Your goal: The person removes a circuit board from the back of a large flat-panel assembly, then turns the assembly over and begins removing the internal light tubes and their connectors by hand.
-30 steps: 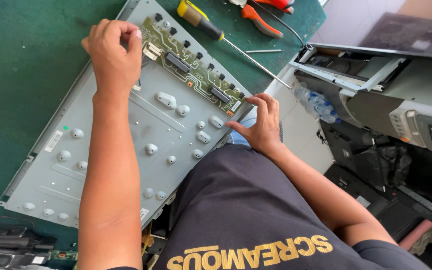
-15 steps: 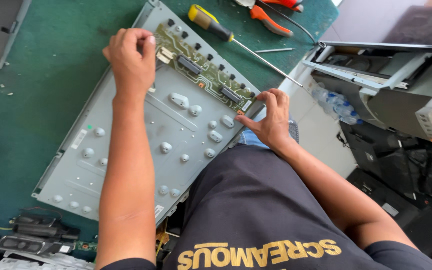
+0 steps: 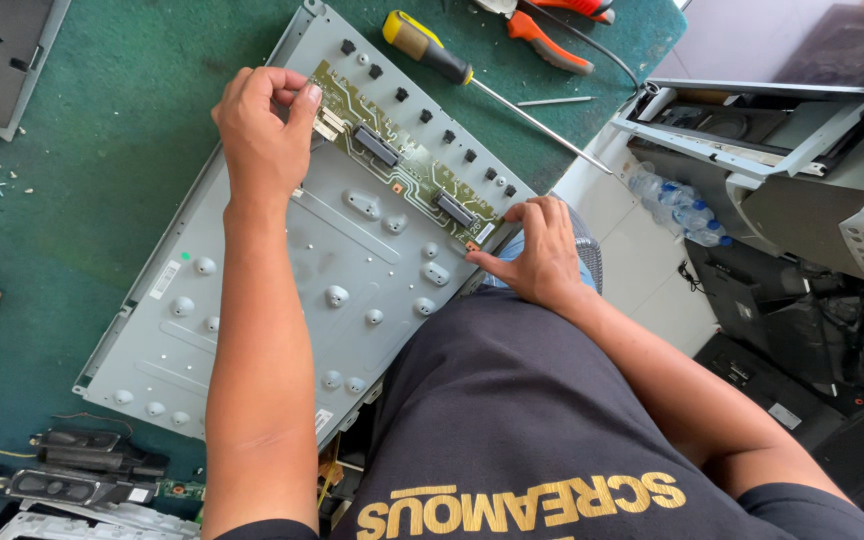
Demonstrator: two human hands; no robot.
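Both bare forearms are reaching forward and down. The left hand (image 3: 264,130) is curling at the far end, its thumb and fingertips pinching together. The right hand (image 3: 537,255) is lying nearer the body, fingers spread and bent, thumb pointing left.

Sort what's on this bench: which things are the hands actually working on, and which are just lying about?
In hand:
- left hand pinching one end of the narrow green circuit board
- right hand at its other end
- grey metal panel beneath it

Lying about:
- yellow-handled screwdriver
- orange-handled pliers
- plastic bottles
- black speaker parts
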